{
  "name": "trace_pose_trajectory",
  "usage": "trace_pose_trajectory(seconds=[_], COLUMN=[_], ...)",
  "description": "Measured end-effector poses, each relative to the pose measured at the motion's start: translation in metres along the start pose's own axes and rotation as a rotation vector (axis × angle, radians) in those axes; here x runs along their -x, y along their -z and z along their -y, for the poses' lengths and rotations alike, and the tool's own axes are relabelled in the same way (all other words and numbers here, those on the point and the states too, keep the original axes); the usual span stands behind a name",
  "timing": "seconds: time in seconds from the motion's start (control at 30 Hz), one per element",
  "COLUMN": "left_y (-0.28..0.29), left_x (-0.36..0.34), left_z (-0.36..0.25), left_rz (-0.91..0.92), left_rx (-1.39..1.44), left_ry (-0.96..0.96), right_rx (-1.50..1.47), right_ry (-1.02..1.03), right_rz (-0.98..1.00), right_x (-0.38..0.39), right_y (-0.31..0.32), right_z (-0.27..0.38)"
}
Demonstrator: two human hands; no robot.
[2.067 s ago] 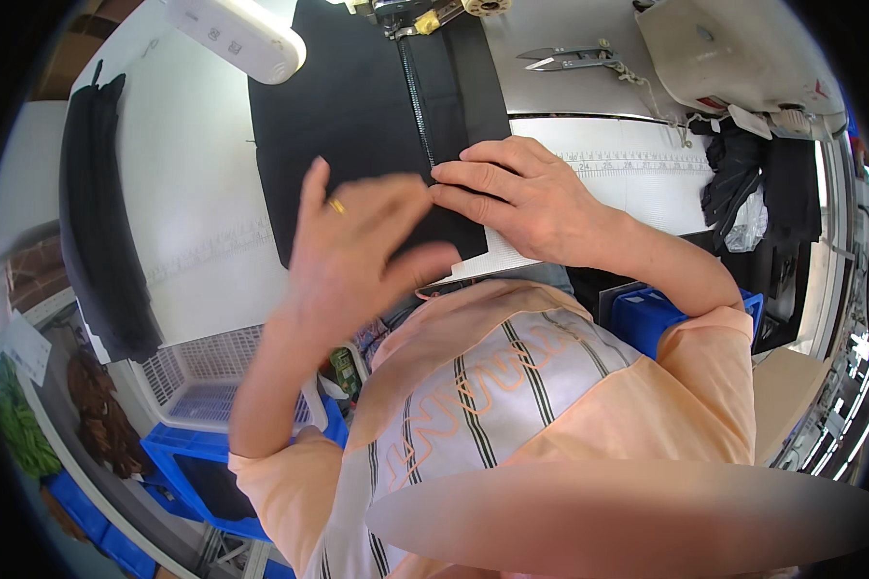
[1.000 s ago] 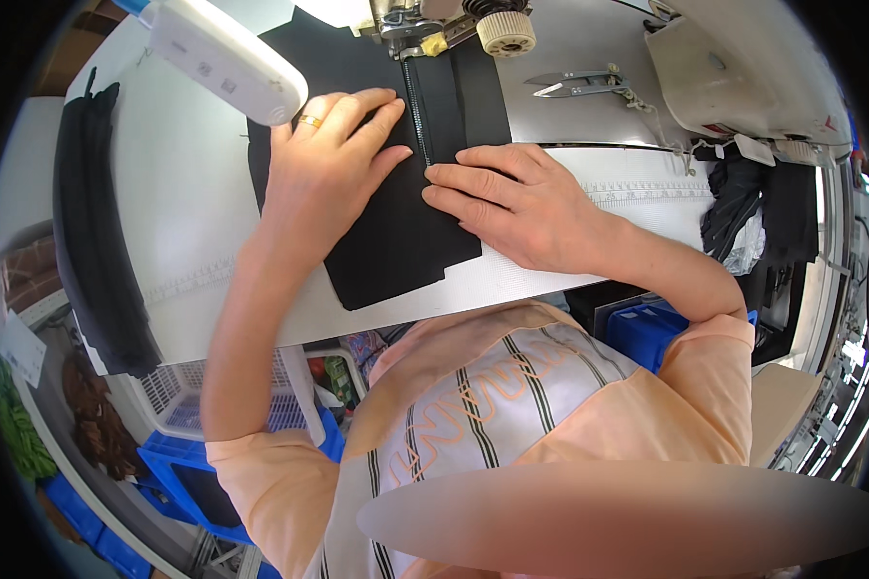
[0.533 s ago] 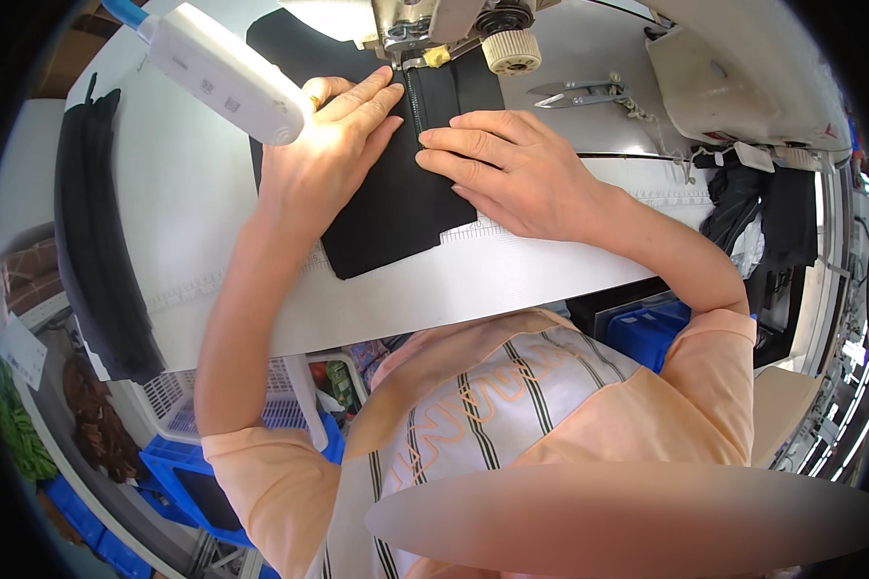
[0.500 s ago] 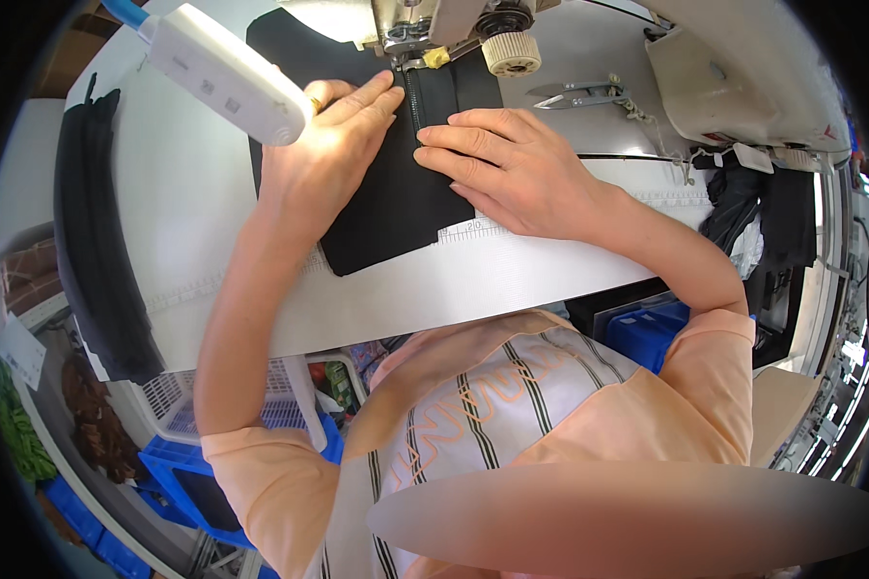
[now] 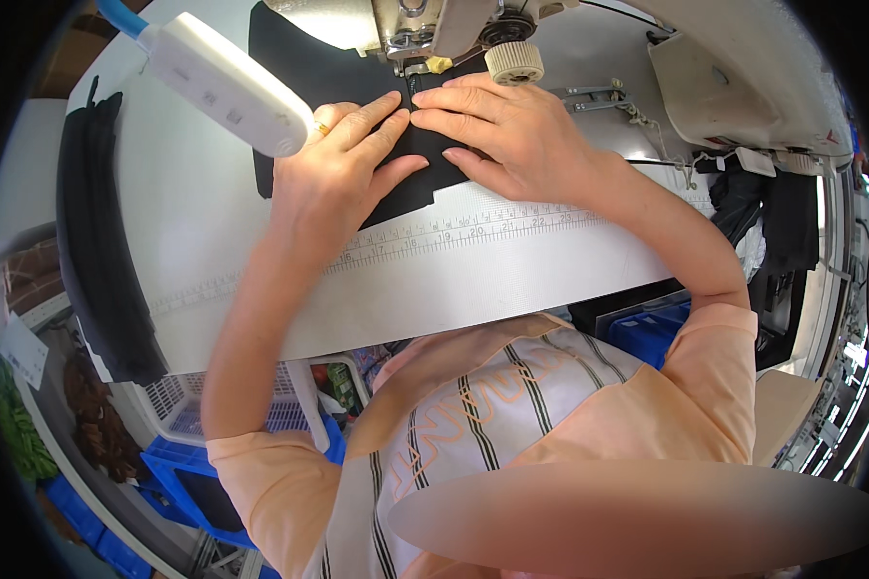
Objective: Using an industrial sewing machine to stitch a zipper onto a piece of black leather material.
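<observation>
A black fabric piece lies on the white table, its far part under the sewing machine. A dark zipper runs along it toward the presser foot. My left hand presses flat on the cloth left of the zipper, thumb spread toward the right and a ring on one finger. On the other side, my right hand rests with stretched fingers, their tips at the zipper just short of the foot. Neither hand grips anything. My fingers hide part of the cloth.
Metal thread snips lie right of the machine's needle area, partly behind my right hand. A white device with a blue cable overhangs the left side. Black cloth drapes over the left edge. A printed ruler crosses the table.
The black fabric has moved away from me, under the machine, baring more of the ruler. My right hand has shifted forward with it; my left hand is slightly nearer me, its thumb spread.
</observation>
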State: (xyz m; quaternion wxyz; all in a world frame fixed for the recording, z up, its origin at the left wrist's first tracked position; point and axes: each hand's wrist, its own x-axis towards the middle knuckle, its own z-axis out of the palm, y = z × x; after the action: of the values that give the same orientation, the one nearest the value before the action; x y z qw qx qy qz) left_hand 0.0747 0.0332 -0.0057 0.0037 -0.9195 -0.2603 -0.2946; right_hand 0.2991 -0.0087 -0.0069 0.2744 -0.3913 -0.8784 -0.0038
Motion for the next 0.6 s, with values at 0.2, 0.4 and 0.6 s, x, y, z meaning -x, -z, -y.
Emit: trace_pose_trajectory(seconds=[0.2, 0.4, 0.6], left_y=[-0.001, -0.006, -0.008], left_x=[-0.006, -0.010, -0.002], left_z=[0.000, 0.006, -0.003], left_rz=[-0.002, 0.052, 0.070], left_rx=[0.049, -0.054, -0.011], left_ry=[0.070, 0.060, 0.133], right_rx=[-0.012, 0.090, -0.462], right_ry=[-0.056, -0.041, -0.680], right_rz=[-0.013, -0.069, 0.125], right_x=[-0.002, -0.004, -0.007], right_y=[-0.004, -0.007, 0.032], right_z=[-0.007, -0.008, -0.002])
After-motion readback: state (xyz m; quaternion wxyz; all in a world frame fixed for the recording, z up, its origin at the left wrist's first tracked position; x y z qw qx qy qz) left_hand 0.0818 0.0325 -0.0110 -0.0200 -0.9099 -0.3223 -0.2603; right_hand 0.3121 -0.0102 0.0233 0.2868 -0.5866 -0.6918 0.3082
